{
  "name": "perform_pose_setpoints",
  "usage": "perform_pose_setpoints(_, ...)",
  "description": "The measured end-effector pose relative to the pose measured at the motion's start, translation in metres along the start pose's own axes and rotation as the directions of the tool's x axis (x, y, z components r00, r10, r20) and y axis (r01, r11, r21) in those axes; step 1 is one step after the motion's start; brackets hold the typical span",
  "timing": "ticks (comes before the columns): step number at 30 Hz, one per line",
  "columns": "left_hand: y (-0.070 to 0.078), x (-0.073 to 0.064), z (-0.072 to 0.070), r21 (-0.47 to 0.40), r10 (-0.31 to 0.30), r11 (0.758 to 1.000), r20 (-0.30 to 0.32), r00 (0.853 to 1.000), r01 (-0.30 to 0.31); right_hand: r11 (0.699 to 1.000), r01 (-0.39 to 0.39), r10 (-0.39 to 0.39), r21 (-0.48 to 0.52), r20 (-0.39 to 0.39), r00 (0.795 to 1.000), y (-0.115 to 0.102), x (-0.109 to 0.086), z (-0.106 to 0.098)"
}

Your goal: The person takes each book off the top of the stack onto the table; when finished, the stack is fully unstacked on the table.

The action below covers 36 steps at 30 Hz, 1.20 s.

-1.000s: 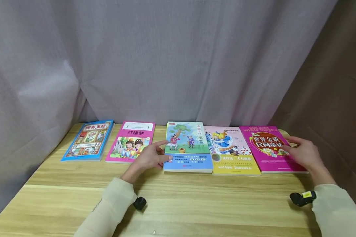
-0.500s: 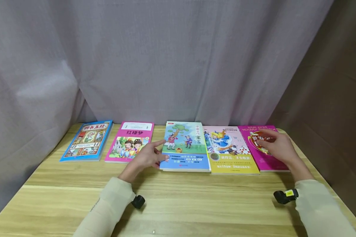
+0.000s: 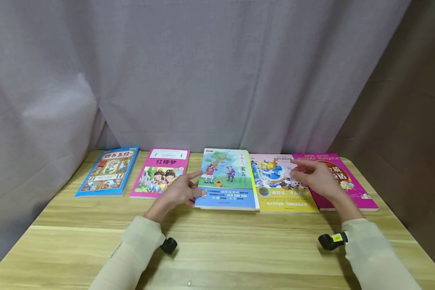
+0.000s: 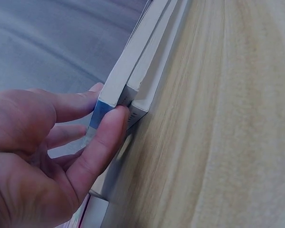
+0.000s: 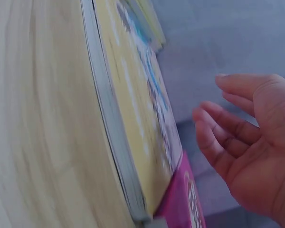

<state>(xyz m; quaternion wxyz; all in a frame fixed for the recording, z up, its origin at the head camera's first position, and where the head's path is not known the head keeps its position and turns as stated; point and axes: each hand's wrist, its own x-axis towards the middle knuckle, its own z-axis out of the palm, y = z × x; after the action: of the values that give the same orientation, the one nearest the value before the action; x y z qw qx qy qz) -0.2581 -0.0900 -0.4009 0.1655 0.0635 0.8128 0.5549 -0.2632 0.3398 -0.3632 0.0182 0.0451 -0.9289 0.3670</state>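
Observation:
A green-and-blue picture book (image 3: 221, 201) lies uppermost on a stack, and its left edge is between the thumb and fingers of my left hand (image 3: 179, 191). In the left wrist view, the thumb touches the corner of this book's blue spine (image 4: 102, 108), with other books' page blocks below it. A strip of yellow-edged book (image 3: 255, 185) shows at its right side. My right hand (image 3: 319, 179) hovers with loosely bent fingers over the pink-and-yellow book (image 3: 288, 203). The right wrist view shows nothing in that hand (image 5: 256, 147). To its right lies a magenta book (image 3: 351, 203).
A blue book (image 3: 106, 171) and a pink book (image 3: 166, 161) lie apart at the left of the wooden table (image 3: 239, 245). Grey curtain (image 3: 188, 80) hangs behind the row of books.
My right hand has moved left, from the magenta book's right edge to above the pink-and-yellow book. The green-and-blue book has slid slightly left, baring a yellow strip beneath. My left hand barely moved.

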Motion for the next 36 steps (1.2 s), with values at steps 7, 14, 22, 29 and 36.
perform_pose_setpoints(7, 0.0, 0.0, -0.001, -0.006, -0.003, 1.0, 0.013, 1.0, 0.004, 0.981, 0.017, -0.036, 0.193, 0.097, 0.995, -0.018, 0.003, 0.02)
perform_pose_setpoints(14, -0.001, -0.001, -0.003, -0.011, -0.017, 1.0, 0.028, 0.999, 0.017, 0.947, 0.012, -0.088, 0.322, 0.223, 0.971, -0.026, 0.007, 0.049)
perform_pose_setpoints(22, 0.0, -0.002, -0.006, -0.016, -0.023, 1.0, 0.064, 0.998, 0.024, 0.932, -0.059, -0.077, 0.358, 0.356, 0.931, -0.035, 0.007, 0.072)
perform_pose_setpoints(29, -0.001, -0.004, -0.01, -0.026, -0.014, 0.999, 0.131, 0.991, 0.018, 0.934, -0.089, -0.064, 0.346, 0.408, 0.911, -0.039, 0.01, 0.08)
perform_pose_setpoints(36, -0.004, -0.005, -0.012, -0.062, -0.03, 0.997, 0.171, 0.985, 0.042, 0.941, -0.093, -0.059, 0.326, 0.427, 0.903, -0.039, 0.01, 0.081)
